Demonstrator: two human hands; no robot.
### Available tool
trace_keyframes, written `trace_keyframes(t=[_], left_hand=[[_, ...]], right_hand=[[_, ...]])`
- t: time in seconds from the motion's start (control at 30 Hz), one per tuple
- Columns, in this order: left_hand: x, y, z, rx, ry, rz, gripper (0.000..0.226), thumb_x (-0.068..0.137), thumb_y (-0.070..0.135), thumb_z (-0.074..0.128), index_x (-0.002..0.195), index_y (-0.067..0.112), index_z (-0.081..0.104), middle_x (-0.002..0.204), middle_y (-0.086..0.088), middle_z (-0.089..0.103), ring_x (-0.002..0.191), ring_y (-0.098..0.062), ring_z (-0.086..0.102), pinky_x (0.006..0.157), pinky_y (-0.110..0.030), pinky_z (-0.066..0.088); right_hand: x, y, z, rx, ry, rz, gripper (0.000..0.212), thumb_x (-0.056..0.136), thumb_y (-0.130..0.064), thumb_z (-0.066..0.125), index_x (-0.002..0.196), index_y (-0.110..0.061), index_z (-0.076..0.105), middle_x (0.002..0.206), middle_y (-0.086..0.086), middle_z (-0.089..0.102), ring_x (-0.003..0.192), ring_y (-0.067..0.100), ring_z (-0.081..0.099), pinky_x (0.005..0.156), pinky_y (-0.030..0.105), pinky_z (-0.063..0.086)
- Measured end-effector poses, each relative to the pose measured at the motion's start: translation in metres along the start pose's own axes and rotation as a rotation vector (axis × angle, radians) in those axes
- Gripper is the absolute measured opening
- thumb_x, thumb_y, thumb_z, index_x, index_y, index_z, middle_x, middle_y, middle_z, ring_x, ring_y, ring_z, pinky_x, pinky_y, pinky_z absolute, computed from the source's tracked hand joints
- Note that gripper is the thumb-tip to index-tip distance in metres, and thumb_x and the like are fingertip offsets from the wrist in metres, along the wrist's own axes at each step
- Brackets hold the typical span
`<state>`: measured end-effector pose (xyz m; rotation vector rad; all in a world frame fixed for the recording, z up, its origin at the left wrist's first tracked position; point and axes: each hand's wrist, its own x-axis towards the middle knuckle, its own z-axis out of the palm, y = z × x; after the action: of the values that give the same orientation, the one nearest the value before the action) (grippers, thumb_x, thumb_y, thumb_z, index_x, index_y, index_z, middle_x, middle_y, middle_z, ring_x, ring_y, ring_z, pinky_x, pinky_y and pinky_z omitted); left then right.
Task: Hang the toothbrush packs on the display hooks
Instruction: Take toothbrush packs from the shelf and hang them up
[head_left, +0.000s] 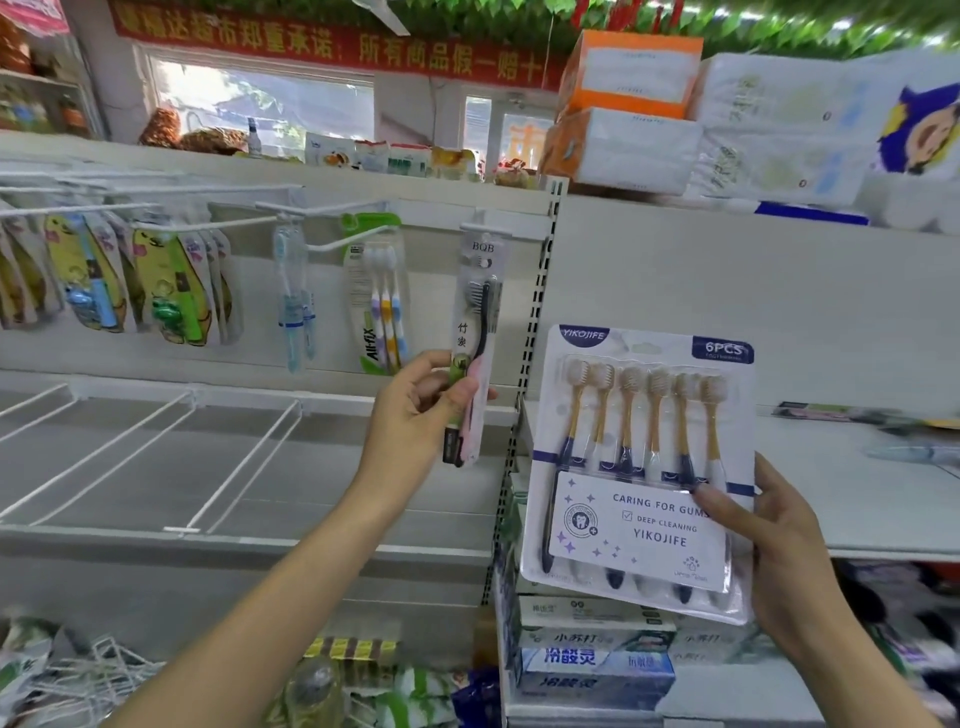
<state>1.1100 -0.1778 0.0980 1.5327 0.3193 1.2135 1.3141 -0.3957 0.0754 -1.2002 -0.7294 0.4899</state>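
My left hand (423, 410) grips the lower part of a narrow BQB toothbrush pack (479, 322), held upright with its top at a white display hook (483, 228). My right hand (779, 551) holds a large YIKOJIFE six-brush pack (639, 467) by its lower right edge, thumb on the front label. More packs hang on the hooks to the left: a three-brush All-fix pack (382, 301), a blue brush pack (292, 296) and several colourful kids' packs (156, 280).
White wire dividers (244, 457) lie on the shelf below the hooks. A perforated upright post (530, 364) separates the two shelf bays. Toothpaste boxes (592, 660) are stacked under the big pack. Tissue packs (628, 114) sit on the top shelf. Loose bagged goods (78, 670) lie at bottom left.
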Motion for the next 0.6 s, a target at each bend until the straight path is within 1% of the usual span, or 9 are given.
trace_keyframes(t=[0.1,0.17,0.23,0.27,0.33,0.4,0.47,0.6], left_hand=[[0.017,-0.009,0.003,0.010,0.003,0.004,0.011,0.090,0.020,0.064,0.100,0.022,0.061,0.090,0.002,0.078,0.092,-0.013,0.074,0.080,-0.019,0.053],[0.029,-0.019,0.005,0.035,0.010,-0.014,0.010,0.096,0.012,0.061,0.105,0.016,0.062,0.090,0.000,0.078,0.091,-0.012,0.074,0.076,-0.017,0.053],[0.044,-0.030,0.004,0.043,0.027,-0.046,0.012,0.098,0.010,0.058,0.110,0.008,0.062,0.094,-0.005,0.077,0.091,-0.014,0.074,0.076,-0.018,0.054],[0.052,-0.035,0.003,0.046,0.040,-0.054,0.012,0.098,0.011,0.058,0.110,0.009,0.061,0.096,-0.005,0.077,0.091,-0.014,0.074,0.077,-0.020,0.055],[0.067,-0.042,0.001,0.074,0.061,-0.053,0.009,0.098,0.013,0.059,0.107,0.015,0.062,0.095,-0.001,0.077,0.091,-0.012,0.074,0.081,-0.024,0.057],[0.080,-0.047,0.002,0.094,0.070,-0.052,0.009,0.099,0.015,0.058,0.102,0.023,0.061,0.088,0.007,0.076,0.086,-0.004,0.072,0.074,-0.016,0.054],[0.092,-0.053,0.002,0.097,0.084,-0.066,0.007,0.099,0.016,0.058,0.103,0.022,0.060,0.086,0.010,0.075,0.083,0.001,0.071,0.067,-0.011,0.052],[0.111,-0.070,0.003,0.104,0.102,-0.096,0.014,0.100,0.021,0.057,0.112,0.016,0.060,0.090,0.006,0.076,0.088,-0.004,0.072,0.066,-0.013,0.053]], right_hand=[[-0.003,-0.002,0.001,-0.012,0.005,-0.014,0.042,0.075,-0.003,0.065,0.116,-0.013,0.067,0.110,0.018,0.073,0.094,0.035,0.072,0.074,0.040,0.063],[-0.006,-0.003,0.002,0.000,0.010,-0.020,0.042,0.075,-0.002,0.065,0.115,-0.014,0.067,0.110,0.016,0.074,0.093,0.032,0.073,0.071,0.036,0.062],[-0.009,-0.004,0.002,0.018,0.009,-0.019,0.044,0.075,0.000,0.065,0.116,-0.015,0.067,0.111,0.014,0.074,0.093,0.028,0.073,0.069,0.033,0.061],[-0.010,-0.005,0.002,0.017,0.004,-0.018,0.045,0.075,0.000,0.064,0.118,-0.014,0.066,0.111,0.014,0.074,0.094,0.028,0.074,0.069,0.032,0.061],[-0.012,-0.007,0.001,0.012,-0.003,-0.013,0.046,0.075,0.001,0.063,0.120,-0.012,0.065,0.109,0.016,0.074,0.091,0.029,0.074,0.066,0.032,0.061],[-0.013,-0.009,0.001,0.003,-0.008,-0.009,0.046,0.075,0.002,0.063,0.120,-0.010,0.064,0.105,0.018,0.075,0.087,0.030,0.075,0.063,0.032,0.060],[-0.013,-0.011,0.001,-0.012,-0.006,-0.007,0.046,0.075,0.001,0.064,0.120,-0.010,0.064,0.103,0.019,0.075,0.084,0.032,0.075,0.062,0.032,0.061],[-0.011,-0.011,0.003,-0.015,-0.005,-0.007,0.045,0.075,0.001,0.064,0.119,-0.010,0.064,0.101,0.022,0.074,0.083,0.033,0.074,0.063,0.035,0.061]])
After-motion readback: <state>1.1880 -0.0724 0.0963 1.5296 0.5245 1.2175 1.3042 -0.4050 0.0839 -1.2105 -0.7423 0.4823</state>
